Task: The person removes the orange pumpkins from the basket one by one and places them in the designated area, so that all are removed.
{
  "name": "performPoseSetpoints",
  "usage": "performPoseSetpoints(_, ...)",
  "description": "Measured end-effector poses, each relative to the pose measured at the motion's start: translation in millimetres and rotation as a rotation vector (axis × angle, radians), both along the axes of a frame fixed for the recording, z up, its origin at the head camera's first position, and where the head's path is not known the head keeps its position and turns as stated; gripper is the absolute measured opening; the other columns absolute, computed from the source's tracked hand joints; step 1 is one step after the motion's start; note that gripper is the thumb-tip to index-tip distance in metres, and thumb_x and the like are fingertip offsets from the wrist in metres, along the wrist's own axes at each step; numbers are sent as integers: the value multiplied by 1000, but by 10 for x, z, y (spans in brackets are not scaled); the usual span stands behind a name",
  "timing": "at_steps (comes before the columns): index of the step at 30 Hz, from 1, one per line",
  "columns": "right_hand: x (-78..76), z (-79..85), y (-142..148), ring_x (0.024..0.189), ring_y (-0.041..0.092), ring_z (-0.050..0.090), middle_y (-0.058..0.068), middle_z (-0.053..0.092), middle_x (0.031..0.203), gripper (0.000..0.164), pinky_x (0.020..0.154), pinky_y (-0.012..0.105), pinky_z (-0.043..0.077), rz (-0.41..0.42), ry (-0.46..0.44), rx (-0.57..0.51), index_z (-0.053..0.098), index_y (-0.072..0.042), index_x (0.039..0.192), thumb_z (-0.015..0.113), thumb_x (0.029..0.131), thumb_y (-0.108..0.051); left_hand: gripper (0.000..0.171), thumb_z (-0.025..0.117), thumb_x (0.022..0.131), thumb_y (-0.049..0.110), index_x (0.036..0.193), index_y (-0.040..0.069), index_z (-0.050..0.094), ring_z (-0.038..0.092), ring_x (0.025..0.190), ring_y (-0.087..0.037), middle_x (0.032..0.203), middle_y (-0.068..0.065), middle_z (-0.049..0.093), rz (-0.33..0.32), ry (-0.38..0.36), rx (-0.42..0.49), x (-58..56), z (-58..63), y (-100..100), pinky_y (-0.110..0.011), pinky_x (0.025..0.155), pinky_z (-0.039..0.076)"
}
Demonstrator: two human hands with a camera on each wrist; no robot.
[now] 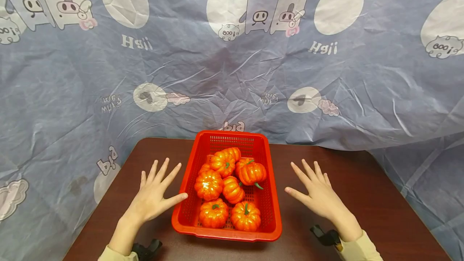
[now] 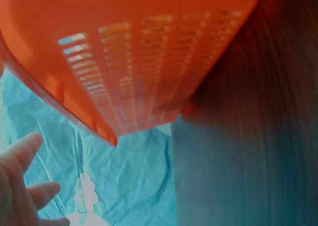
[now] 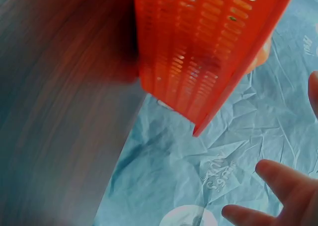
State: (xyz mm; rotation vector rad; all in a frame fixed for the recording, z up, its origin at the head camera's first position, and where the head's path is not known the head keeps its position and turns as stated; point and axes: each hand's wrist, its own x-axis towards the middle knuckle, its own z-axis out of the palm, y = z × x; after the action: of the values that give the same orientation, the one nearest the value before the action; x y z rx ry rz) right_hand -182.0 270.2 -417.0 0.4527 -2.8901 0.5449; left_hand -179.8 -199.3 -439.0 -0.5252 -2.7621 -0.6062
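A red plastic basket point(image 1: 273, 212) with slotted walls stands on the table, holding several shiny orange toy pumpkins point(image 1: 246, 216) with green stems. To its left my left hand point(image 1: 152, 196) hovers with fingers spread, the thumb tip overlapping the basket's left rim in the head view. On the other side my right hand point(image 1: 319, 194) is spread as well, a gap away from the right rim. Neither hand holds anything. The left wrist view catches the slotted basket wall point(image 2: 144, 77) beside the left fingers point(image 2: 44, 193). Right fingers point(image 3: 283, 179) show below the basket in the right wrist view.
The dark brown wooden table point(image 1: 348, 180) extends to both sides of the basket. A grey-blue printed cloth point(image 1: 224, 71) hangs behind the table and along its sides. Black straps point(image 1: 324, 237) with small devices sit at both wrists.
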Motion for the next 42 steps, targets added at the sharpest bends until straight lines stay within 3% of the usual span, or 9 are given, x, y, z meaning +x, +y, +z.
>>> performPoseSetpoints(7, -69, 47, -127, 139, 40, 9, 14, 28, 150, 77, 101, 63, 18, 30, 75, -82, 33, -23, 147, 60, 83, -57, 81, 63, 79, 59, 148, 36, 25, 11, 140, -32, 154, -5, 19, -29, 30, 115, 15, 12, 109, -62, 105, 12)
performPoseSetpoints(14, -176, 81, -270, 136, 35, 25, 11, 39, 144, 74, 101, 58, 27, 72, 151, -149, 44, -16, 141, 68, 80, -51, 73, 66, 83, 48, 146, 31, 33, 27, 135, -30, 151, 0, 27, -59, 48, 270, 32, -73, 212, -63, 97, 28)
performPoseSetpoints(23, -282, 126, -474, 128, 28, 39, 9, 47, 137, 67, 99, 50, 34, 170, 228, -240, 52, -11, 133, 75, 77, -40, 60, 68, 86, 29, 141, 23, 44, 34, 132, -29, 146, 1, 35, -85, 7, 534, 62, -197, 261, -64, 94, 33)
performPoseSetpoints(27, -343, 107, -540, 124, 23, 44, 6, 49, 136, 65, 98, 46, 37, 236, 218, -316, 52, -13, 132, 78, 76, -36, 55, 66, 88, 15, 139, 14, 47, 37, 130, -27, 144, -4, 38, -126, -3, 633, 51, -268, 268, -54, 97, 36)
performPoseSetpoints(30, -388, 86, -576, 121, 20, 46, 2, 50, 134, 65, 98, 42, 37, 272, 183, -376, 52, -15, 132, 79, 75, -32, 51, 64, 88, 6, 136, 5, 47, 41, 126, -30, 143, -10, 39, -162, -19, 714, 32, -331, 270, -39, 97, 40)
performPoseSetpoints(33, -425, 68, -604, 118, 23, 48, 3, 52, 131, 66, 96, 40, 39, 307, 152, -418, 52, -14, 131, 81, 73, -28, 49, 61, 88, -1, 135, -2, 46, 45, 122, -30, 141, -17, 41, -200, -49, 814, 18, -378, 277, -29, 95, 42)
performPoseSetpoints(38, -465, 54, -658, 112, 28, 51, 7, 53, 129, 67, 92, 33, 42, 354, 121, -435, 53, -9, 130, 83, 71, -19, 44, 55, 91, -2, 135, -3, 45, 48, 120, -17, 139, -21, 42, -235, -92, 937, 5, -438, 303, -19, 92, 41)
performPoseSetpoints(42, -421, 133, -739, 111, 32, 52, 14, 54, 126, 63, 92, 29, 43, 390, 105, -455, 54, -2, 126, 82, 70, -7, 39, 55, 93, 4, 131, -1, 50, 48, 118, -12, 140, -19, 42, -213, -132, 992, -22, -523, 331, -19, 90, 42)
